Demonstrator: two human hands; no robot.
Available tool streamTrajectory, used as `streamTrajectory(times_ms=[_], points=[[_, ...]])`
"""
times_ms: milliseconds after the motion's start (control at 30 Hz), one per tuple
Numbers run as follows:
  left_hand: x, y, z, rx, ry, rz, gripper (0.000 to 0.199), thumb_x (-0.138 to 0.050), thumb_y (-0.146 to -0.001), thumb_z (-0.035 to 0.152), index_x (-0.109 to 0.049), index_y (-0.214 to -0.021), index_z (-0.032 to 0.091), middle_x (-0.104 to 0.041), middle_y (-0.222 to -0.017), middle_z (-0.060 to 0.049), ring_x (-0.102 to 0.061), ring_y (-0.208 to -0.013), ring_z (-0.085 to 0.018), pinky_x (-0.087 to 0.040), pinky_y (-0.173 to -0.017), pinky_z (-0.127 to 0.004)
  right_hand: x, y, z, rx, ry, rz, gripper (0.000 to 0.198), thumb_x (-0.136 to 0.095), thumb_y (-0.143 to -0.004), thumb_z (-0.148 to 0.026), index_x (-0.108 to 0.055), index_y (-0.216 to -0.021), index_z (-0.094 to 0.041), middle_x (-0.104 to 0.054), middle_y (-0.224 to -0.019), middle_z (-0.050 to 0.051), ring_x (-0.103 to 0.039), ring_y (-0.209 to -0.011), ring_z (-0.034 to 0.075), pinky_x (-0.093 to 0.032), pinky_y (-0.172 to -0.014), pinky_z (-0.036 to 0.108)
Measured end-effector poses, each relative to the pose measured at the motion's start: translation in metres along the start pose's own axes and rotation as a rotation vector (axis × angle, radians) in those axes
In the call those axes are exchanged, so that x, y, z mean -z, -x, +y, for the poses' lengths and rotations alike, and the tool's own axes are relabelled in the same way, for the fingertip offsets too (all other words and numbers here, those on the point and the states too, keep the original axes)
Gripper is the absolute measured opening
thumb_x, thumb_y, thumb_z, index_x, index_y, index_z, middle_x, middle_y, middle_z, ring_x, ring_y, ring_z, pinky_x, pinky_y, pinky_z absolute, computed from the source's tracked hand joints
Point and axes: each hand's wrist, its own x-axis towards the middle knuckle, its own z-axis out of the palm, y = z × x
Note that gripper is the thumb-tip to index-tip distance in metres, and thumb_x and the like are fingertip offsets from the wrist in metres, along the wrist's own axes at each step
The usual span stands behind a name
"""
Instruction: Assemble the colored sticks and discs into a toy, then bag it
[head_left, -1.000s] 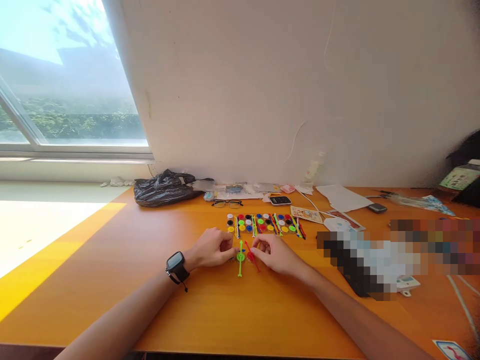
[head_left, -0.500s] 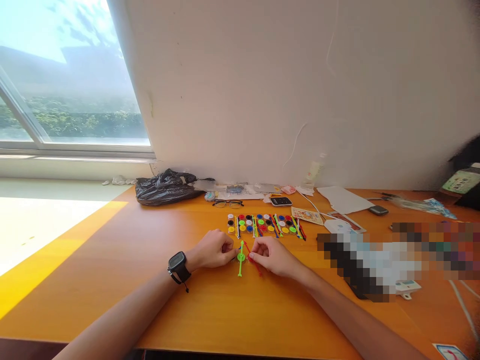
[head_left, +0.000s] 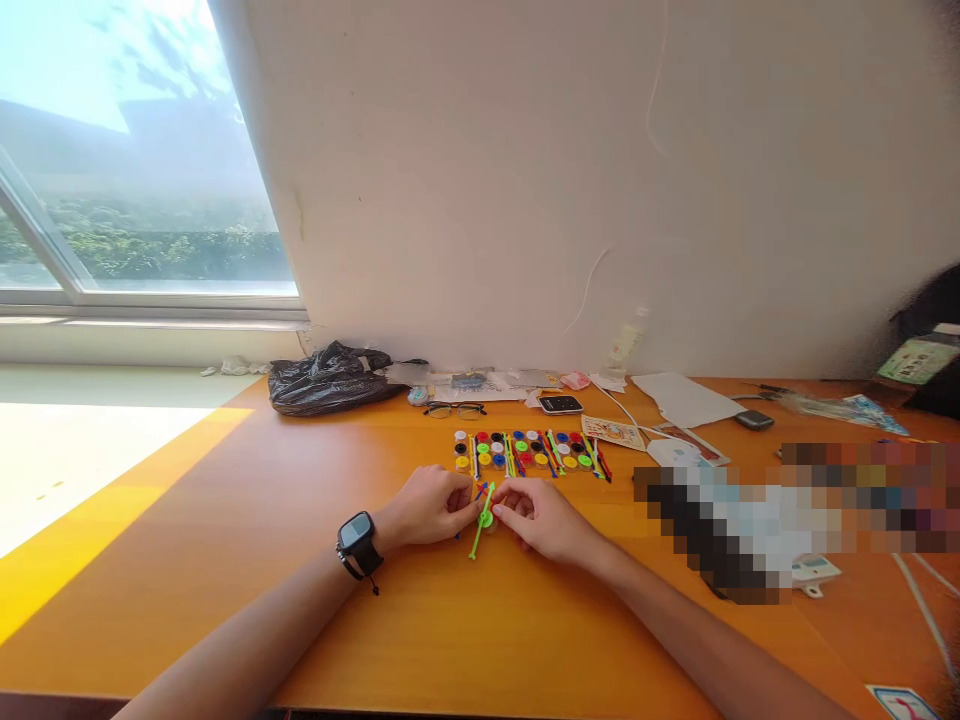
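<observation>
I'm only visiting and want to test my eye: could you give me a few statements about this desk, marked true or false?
1. A green arrow is between the left grip and the right grip. True.
2. The watch is on the right wrist. False: the watch is on the left wrist.
3. The glasses lie nearer the wall than the coloured discs. True.
4. The plastic bag is white. False: the plastic bag is black.

Head-worn view, facing forward and down, desk [head_left: 420,620] seemingly near
</observation>
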Motion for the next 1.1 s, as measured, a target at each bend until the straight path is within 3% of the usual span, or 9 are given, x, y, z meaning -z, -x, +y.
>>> streamTrajectory(times_ms=[267, 367, 467, 567, 733, 900, 1033, 1100], points=[[-0.004, 0.000, 0.000, 0.044, -0.007, 0.111, 0.033, -0.057, -0.098, 0.042, -0.053, -0.073, 0.020, -0.059, -0.064, 0.002, -0.045, -0.054, -0.012, -0.027, -0.054, -0.027, 0.004, 0.002, -0.003, 0.105, 0.167, 0.050, 0.010, -0.063, -0.093, -0.022, -0.072, -0.093, -0.018, -0.063, -0.075, 0.000, -0.056, -0.066, 0.014, -0.041, -0.061, 0.024], [-0.001, 0.001, 0.002, -0.039, 0.050, 0.210, 0.021, -0.062, -0.096, 0.043, -0.061, -0.092, 0.022, -0.069, -0.088, -0.002, -0.061, -0.072, -0.016, -0.041, -0.063, -0.027, 0.005, 0.002, -0.003, 0.128, 0.190, 0.042, 0.014, -0.060, -0.096, -0.024, -0.072, -0.096, -0.019, -0.068, -0.080, 0.001, -0.058, -0.069, 0.015, -0.042, -0.063, 0.025], [0.000, 0.001, 0.003, -0.190, 0.103, 0.203, 0.025, -0.067, -0.094, 0.041, -0.065, -0.114, 0.025, -0.070, -0.116, -0.007, -0.067, -0.102, -0.023, -0.051, -0.086, -0.032, 0.006, 0.003, -0.004, 0.159, 0.192, 0.019, 0.018, -0.056, -0.100, -0.025, -0.073, -0.100, -0.019, -0.072, -0.088, 0.003, -0.061, -0.073, 0.016, -0.043, -0.067, 0.026], [-0.003, 0.001, 0.001, -0.254, 0.112, 0.151, 0.026, -0.069, -0.092, 0.039, -0.068, -0.115, 0.027, -0.071, -0.116, -0.008, -0.067, -0.106, -0.024, -0.052, -0.093, -0.035, 0.006, 0.004, -0.007, 0.153, 0.258, 0.035, 0.019, -0.056, -0.101, -0.028, -0.073, -0.099, -0.019, -0.073, -0.087, 0.004, -0.063, -0.075, 0.018, -0.042, -0.067, 0.027], [-0.007, 0.000, -0.003, -0.210, 0.136, 0.143, 0.029, -0.068, -0.094, 0.044, -0.070, -0.119, 0.028, -0.074, -0.109, -0.007, -0.069, -0.102, -0.024, -0.054, -0.090, -0.035, 0.010, 0.005, -0.009, 0.110, 0.348, 0.087, 0.019, -0.058, -0.100, -0.029, -0.075, -0.103, -0.021, -0.074, -0.087, 0.004, -0.064, -0.074, 0.018, -0.041, -0.066, 0.028], [-0.005, -0.002, -0.005, -0.260, 0.134, 0.158, 0.032, -0.065, -0.097, 0.045, -0.072, -0.124, 0.030, -0.076, -0.114, -0.008, -0.069, -0.108, -0.027, -0.056, -0.096, -0.040, 0.010, 0.005, -0.012, 0.126, 0.382, 0.092, 0.019, -0.058, -0.100, -0.029, -0.075, -0.100, -0.021, -0.073, -0.085, 0.003, -0.064, -0.074, 0.018, -0.042, -0.066, 0.028], [-0.002, -0.005, -0.010, -0.210, 0.124, 0.300, 0.036, -0.059, -0.102, 0.040, -0.067, -0.135, 0.029, -0.071, -0.132, -0.010, -0.061, -0.125, -0.029, -0.050, -0.109, -0.046, 0.009, 0.007, -0.017, 0.142, 0.377, 0.111, 0.022, -0.055, -0.102, -0.035, -0.074, -0.103, -0.022, -0.073, -0.087, 0.003, -0.064, -0.074, 0.018, -0.045, -0.068, 0.029], [-0.001, -0.007, -0.016, -0.138, 0.140, 0.370, 0.035, -0.051, -0.106, 0.036, -0.065, -0.137, 0.027, -0.070, -0.134, -0.009, -0.060, -0.127, -0.027, -0.050, -0.110, -0.046, 0.010, 0.008, -0.021, 0.174, 0.389, 0.144, 0.020, -0.059, -0.101, -0.035, -0.072, -0.107, -0.022, -0.074, -0.096, 0.005, -0.066, -0.085, 0.020, -0.049, -0.077, 0.032]])
